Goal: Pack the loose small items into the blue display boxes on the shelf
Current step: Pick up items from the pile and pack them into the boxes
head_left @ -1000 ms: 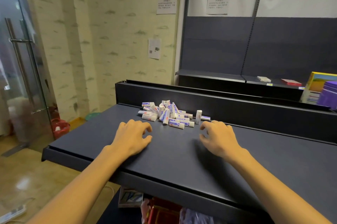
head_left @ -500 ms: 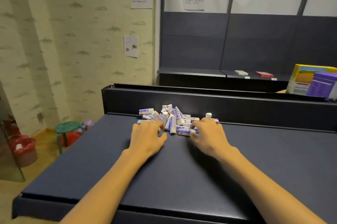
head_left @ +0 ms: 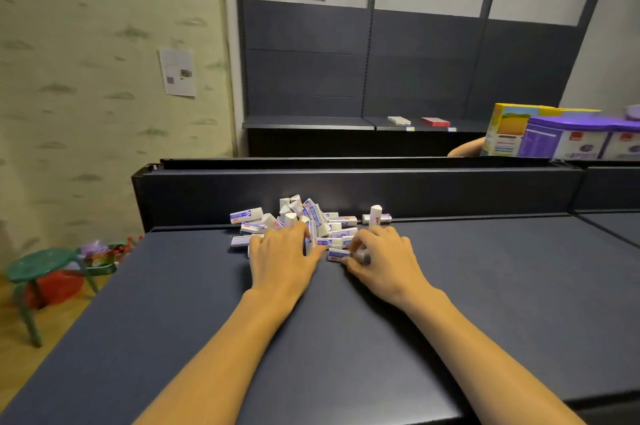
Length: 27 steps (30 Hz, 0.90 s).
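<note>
A pile of small white erasers with blue sleeves [head_left: 320, 216] lies against the back wall of a dark shelf [head_left: 485, 286]. One eraser [head_left: 375, 215] stands upright at the pile's right end. My left hand [head_left: 280, 258] rests palm down on the pile's front left, fingers spread over several erasers and hiding them. My right hand [head_left: 384, 258] is at the pile's front right, thumb and fingertips pinched on one eraser [head_left: 336, 254] lying on the shelf. No blue display box is in view.
The shelf's raised back wall [head_left: 207, 192] runs just behind the pile. Purple and yellow cartons [head_left: 561, 137] stand beyond it at the right, with part of another person's arm [head_left: 465, 147] beside them. A green stool [head_left: 41, 265] stands on the floor at left.
Both hands slid forward from the bare shelf onto the pile. My right fingers closed on a front eraser. The camera moved closer and turned right.
</note>
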Motion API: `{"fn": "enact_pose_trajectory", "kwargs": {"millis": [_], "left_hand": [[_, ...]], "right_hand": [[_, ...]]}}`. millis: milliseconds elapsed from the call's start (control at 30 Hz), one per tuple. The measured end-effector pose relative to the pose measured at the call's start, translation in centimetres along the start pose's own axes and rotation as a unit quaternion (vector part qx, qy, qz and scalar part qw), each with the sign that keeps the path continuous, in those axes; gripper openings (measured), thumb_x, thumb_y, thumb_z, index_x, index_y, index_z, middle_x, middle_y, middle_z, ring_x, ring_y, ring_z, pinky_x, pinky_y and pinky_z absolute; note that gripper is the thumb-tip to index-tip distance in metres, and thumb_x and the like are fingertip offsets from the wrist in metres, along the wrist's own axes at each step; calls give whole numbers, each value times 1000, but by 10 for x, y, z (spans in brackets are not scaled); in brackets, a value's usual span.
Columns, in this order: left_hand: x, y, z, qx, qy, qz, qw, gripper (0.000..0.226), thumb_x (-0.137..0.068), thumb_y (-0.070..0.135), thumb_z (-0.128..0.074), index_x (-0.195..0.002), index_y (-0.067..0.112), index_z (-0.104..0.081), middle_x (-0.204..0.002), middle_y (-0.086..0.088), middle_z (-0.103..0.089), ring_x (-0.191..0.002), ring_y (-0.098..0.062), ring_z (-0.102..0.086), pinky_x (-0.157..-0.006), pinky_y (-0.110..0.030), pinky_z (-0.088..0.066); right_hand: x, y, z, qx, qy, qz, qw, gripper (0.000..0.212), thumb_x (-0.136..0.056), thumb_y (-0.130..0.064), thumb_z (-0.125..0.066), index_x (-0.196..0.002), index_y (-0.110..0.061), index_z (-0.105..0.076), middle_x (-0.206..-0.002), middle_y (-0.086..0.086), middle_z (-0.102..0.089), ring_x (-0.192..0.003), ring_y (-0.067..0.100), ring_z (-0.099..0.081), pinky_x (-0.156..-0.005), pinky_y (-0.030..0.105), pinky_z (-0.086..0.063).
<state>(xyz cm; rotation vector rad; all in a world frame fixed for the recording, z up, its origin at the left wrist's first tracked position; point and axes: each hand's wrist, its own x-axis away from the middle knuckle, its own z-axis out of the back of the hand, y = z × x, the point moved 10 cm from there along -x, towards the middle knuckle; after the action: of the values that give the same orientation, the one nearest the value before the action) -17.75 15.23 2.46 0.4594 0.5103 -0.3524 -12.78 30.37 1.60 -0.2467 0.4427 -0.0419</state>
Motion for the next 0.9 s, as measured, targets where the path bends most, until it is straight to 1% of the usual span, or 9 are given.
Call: {"fn": "enact_pose_trajectory", "kwargs": {"millis": [167,233,333,433,500,600,733,833,900], "left_hand": [[-1,-5,-4,12,-15,9,1000,18,-90,42,-49,-99,28,-57,-86,4,-67,-96,-20,-57,-89,-35,-35],[-1,-8,-7,17,-30,15,999,19,-89,42,-50,-100,28,-57,-88,4,-68,-97,-21,-57,-90,-35,-36],[0,-8,-12,23,-44,21,999,19,-87,39,-53,-98,27,-60,-90,4,-68,-97,-23,-57,-89,-34,-38],[0,-3,-13,9,-46,12,999,19,-86,36,-51,-97,26,-64,-91,3,-68,-96,-23,-57,-85,-34,-37],[1,1,-12,0,-47,3,999,20,-86,35,-50,-94,26,-66,-90,4,-68,-95,-22,-57,-83,-33,-36],[1,2,-12,3,-51,4,999,19,-85,36,-51,-94,28,-66,-90,5,-68,-96,-20,-57,-85,-33,-36],[1,3,-11,23,-57,-1,998,16,-81,35,-56,-93,29,-64,-91,8,-64,-97,-18,-53,-85,-31,-35],[1,9,-6,23,-47,-22,998,21,-77,31,-59,-97,26,-61,-96,10,-61,-99,-17,-50,-83,-29,-34],[1,11,-1,41,-37,-27,998,21,-76,26,-60,-97,25,-59,-96,11,-61,-98,-17,-51,-82,-28,-34]], "right_hand": [[3,9,4,-68,-15,-32,997,12,-81,-33,-65,-85,-23,-59,-82,-11,-56,-85,16,-52,-83,35,-43],[3,12,2,-87,-21,-40,995,10,-79,-30,-65,-85,-25,-59,-79,-12,-57,-83,15,-53,-84,35,-44],[1,12,-4,-84,-43,-41,995,20,-76,-32,-56,-91,-23,-65,-73,-7,-60,-79,18,-53,-82,37,-46],[0,10,-7,-63,-53,-34,996,31,-68,-37,-41,-73,-14,-61,-56,0,-46,-64,22,-39,-71,34,-45],[0,10,-10,-61,-59,-38,996,31,-69,-38,-40,-70,-13,-60,-57,1,-46,-66,23,-39,-68,33,-41],[0,13,-9,-73,-53,-48,995,20,-76,-35,-52,-79,-22,-67,-64,-4,-54,-75,22,-48,-68,32,-38],[-1,22,-4,-135,-30,-74,988,11,-75,-27,-62,-86,-26,-65,-67,-10,-53,-77,19,-53,-77,35,-43],[-1,26,-5,-203,-21,-91,975,14,-75,-24,-68,-87,-28,-63,-68,-12,-55,-67,12,-51,-75,33,-48],[-1,26,-6,-233,-25,-96,967,17,-75,-24,-72,-89,-26,-62,-75,-11,-59,-69,11,-55,-73,28,-50]]}}
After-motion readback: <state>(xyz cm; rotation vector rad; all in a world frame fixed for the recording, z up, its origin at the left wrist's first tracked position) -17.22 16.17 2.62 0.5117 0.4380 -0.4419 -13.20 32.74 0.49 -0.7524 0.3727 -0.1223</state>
